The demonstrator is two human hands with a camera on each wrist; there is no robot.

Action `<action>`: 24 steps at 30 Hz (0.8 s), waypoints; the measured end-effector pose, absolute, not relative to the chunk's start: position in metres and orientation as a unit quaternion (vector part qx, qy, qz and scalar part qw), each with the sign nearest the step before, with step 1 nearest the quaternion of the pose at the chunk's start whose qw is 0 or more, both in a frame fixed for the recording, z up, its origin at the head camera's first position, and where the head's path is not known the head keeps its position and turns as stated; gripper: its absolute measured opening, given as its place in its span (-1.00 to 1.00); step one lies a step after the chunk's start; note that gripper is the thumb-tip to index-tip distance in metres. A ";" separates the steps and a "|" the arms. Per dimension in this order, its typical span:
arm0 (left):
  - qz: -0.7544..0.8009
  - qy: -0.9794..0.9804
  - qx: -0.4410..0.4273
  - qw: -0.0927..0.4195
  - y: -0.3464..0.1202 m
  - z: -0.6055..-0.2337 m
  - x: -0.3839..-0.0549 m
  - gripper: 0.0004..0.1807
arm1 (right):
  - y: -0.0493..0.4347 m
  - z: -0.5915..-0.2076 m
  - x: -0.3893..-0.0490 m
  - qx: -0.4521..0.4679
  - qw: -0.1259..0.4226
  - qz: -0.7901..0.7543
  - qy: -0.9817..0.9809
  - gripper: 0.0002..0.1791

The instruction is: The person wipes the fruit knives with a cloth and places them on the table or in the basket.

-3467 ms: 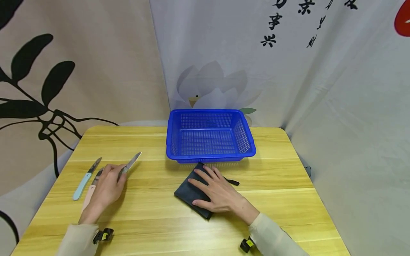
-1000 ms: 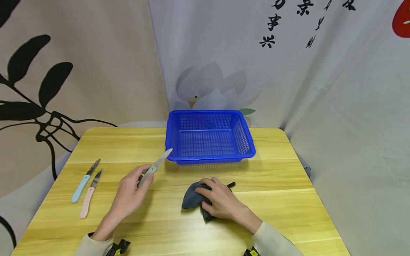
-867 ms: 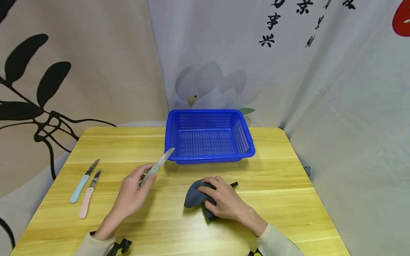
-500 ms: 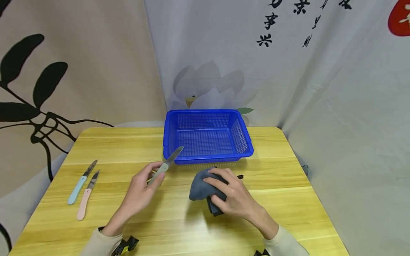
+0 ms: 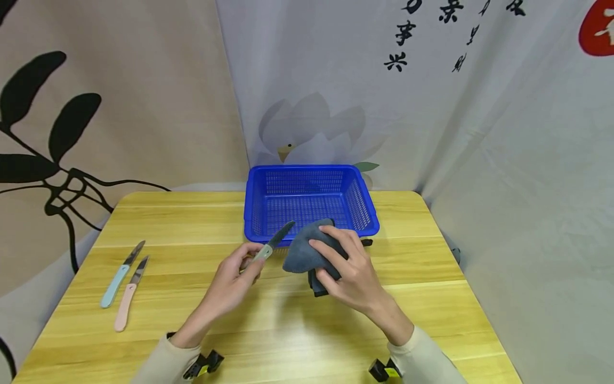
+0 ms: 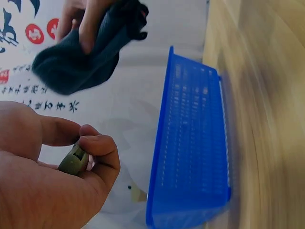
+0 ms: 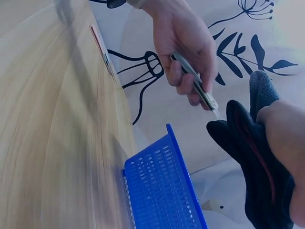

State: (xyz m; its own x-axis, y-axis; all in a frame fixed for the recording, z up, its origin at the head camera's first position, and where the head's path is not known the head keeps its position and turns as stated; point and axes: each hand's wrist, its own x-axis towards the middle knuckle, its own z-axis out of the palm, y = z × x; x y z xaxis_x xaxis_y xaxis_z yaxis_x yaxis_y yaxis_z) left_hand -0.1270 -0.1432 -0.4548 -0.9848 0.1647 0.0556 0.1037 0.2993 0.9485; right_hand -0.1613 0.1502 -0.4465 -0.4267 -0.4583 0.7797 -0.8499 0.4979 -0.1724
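Observation:
My left hand [image 5: 235, 277] grips a knife [image 5: 263, 253] by its pale green handle, the blade pointing up and to the right. In the left wrist view only the end of the green handle [image 6: 73, 162] shows between the curled fingers. My right hand [image 5: 352, 272] holds a folded dark grey-blue cloth [image 5: 307, 250], pinched between thumb and fingers. Both hands are raised above the table, in front of the basket. In the head view the blade tip lies just left of the cloth; the right wrist view shows the knife [image 7: 194, 81] close to the cloth [image 7: 248, 148].
A blue perforated basket [image 5: 249, 205] stands at the table's back middle. On the left of the wooden table [image 5: 192, 213] lie two knives, one with a light blue handle [image 5: 115, 286] and one with a pink handle [image 5: 126, 306]. A printed curtain [image 5: 312, 64] hangs behind.
The left hand picked up the green-handled knife and carried it right. The right hand first lay flat on the cloth, then gathered it and lifted it off the table toward the knife.

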 end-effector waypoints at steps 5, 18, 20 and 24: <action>0.583 0.804 0.117 0.017 -0.132 -0.453 -0.127 -0.76 | 0.142 -0.444 -0.165 0.439 0.356 0.237 -0.790 -0.54; 0.580 0.802 0.140 0.037 -0.125 -0.447 -0.121 -0.65 | 0.133 -0.445 -0.165 0.454 0.383 0.102 -0.798 -0.43; 0.590 0.794 0.138 0.051 -0.125 -0.445 -0.120 -0.65 | 0.132 -0.445 -0.165 0.451 0.386 0.089 -0.800 -0.42; 0.613 0.776 0.129 0.078 -0.125 -0.442 -0.118 -0.64 | 0.131 -0.445 -0.165 0.444 0.394 0.071 -0.802 -0.41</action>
